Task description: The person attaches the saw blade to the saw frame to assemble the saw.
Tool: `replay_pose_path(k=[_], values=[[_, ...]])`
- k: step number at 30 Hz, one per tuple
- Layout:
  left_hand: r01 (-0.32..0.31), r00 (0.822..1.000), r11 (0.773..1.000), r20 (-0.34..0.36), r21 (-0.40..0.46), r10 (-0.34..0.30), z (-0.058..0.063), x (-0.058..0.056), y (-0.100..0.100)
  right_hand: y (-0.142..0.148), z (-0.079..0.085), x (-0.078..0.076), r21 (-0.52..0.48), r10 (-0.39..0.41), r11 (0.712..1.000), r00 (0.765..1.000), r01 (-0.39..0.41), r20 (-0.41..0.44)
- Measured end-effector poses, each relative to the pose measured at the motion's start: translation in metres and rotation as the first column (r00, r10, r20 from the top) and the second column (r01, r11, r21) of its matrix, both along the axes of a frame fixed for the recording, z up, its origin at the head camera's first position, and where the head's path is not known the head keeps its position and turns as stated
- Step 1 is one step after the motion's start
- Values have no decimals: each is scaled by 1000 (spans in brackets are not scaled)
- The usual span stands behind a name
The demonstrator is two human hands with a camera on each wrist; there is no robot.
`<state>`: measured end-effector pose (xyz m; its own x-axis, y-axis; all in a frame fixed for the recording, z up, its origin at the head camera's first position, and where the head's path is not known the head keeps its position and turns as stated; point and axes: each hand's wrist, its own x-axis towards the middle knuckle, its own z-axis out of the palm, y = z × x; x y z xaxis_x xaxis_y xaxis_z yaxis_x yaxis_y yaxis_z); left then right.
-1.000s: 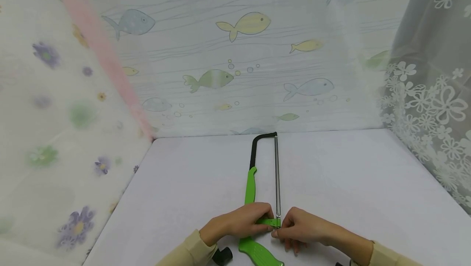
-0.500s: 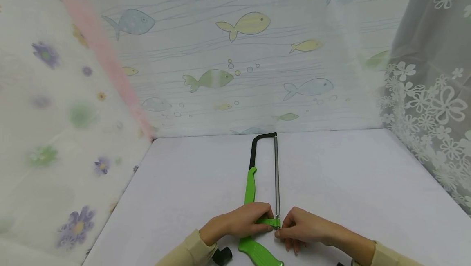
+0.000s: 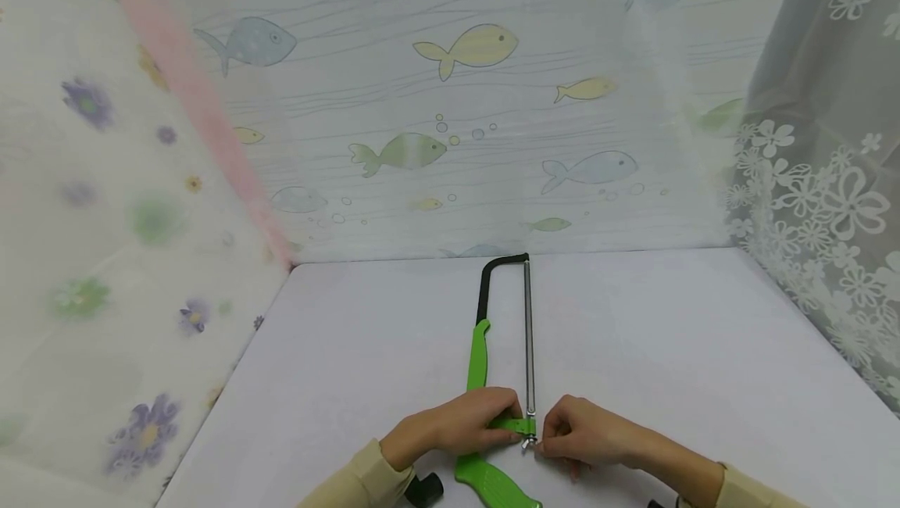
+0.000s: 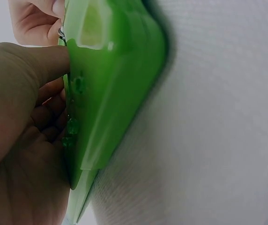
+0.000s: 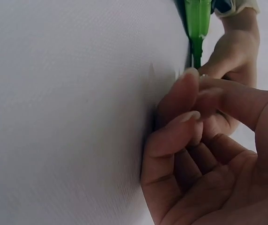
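A hacksaw (image 3: 479, 355) with a green handle and black front frame lies on the white table, its blade (image 3: 530, 336) to the right. My left hand (image 3: 478, 420) grips the green arm at the blade's near end, thumb against the green plastic in the left wrist view. Below that arm a silver wing nut (image 3: 529, 443) shows. Just right of it is my right hand (image 3: 583, 434), its fingertips close to the wing nut and its fingers loosely bent. In the right wrist view the right hand (image 5: 204, 154) rests at the table surface, with the green saw (image 5: 197, 33) beyond.
A black rounded object (image 3: 425, 490) sits beside the left cuff. The white table (image 3: 380, 313) ends at a fish-print curtain (image 3: 450, 141) at the back. A flowered curtain (image 3: 105, 258) hangs left and a lace one (image 3: 837, 180) right.
My right hand has drawn slightly right from the blade's near end, and the wing nut now shows between the hands. The left hand and the hacksaw have stayed in place.
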<state>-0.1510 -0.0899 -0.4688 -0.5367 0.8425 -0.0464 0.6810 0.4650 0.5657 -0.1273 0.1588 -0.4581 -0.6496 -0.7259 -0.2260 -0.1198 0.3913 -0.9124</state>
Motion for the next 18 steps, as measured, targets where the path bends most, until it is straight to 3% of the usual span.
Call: replay_pose_path(k=[18], values=[[-3, 1000, 1000, 20, 1, 3, 0, 0, -1, -9, 5, 3, -18, 7, 1000, 999, -6, 45]])
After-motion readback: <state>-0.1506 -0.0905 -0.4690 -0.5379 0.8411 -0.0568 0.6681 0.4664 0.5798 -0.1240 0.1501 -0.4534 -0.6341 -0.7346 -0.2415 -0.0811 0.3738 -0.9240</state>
